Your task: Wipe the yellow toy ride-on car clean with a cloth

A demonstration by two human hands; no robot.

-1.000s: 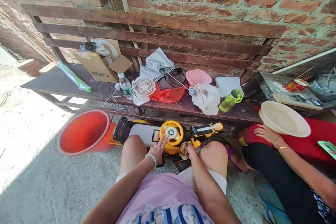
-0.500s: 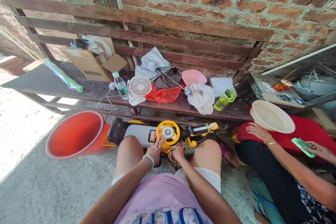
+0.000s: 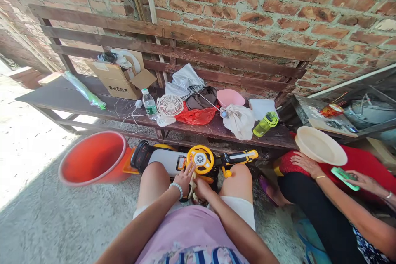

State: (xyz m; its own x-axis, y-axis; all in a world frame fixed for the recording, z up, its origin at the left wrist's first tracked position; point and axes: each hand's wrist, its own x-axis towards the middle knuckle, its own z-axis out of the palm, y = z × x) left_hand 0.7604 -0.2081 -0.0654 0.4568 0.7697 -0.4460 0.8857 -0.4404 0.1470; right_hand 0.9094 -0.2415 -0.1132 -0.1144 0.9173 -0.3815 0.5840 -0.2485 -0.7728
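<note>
A yellow toy ride-on car [image 3: 168, 161] with a yellow steering wheel [image 3: 200, 159] lies on the ground between my knees. My left hand [image 3: 185, 178], with a white bead bracelet on the wrist, rests its spread fingers on the car just left of the wheel. Below the wheel my right hand [image 3: 202, 187] is closed on a crumpled cloth [image 3: 193, 187] and presses it against the car. The two hands nearly touch.
An orange bucket [image 3: 93, 161] lies to the left. The wooden bench [image 3: 62, 103] behind holds a cardboard box [image 3: 117, 78], water bottle [image 3: 150, 105], small fan [image 3: 169, 108], pink bowl [image 3: 230, 98] and green bottle [image 3: 265, 124]. A seated person [image 3: 328, 210] at right holds a phone [image 3: 345, 173] by a cream plate [image 3: 320, 146].
My right hand has moved left with the cloth, from the right of the wheel to below it, close to my left hand. The person at right has brought a phone into view.
</note>
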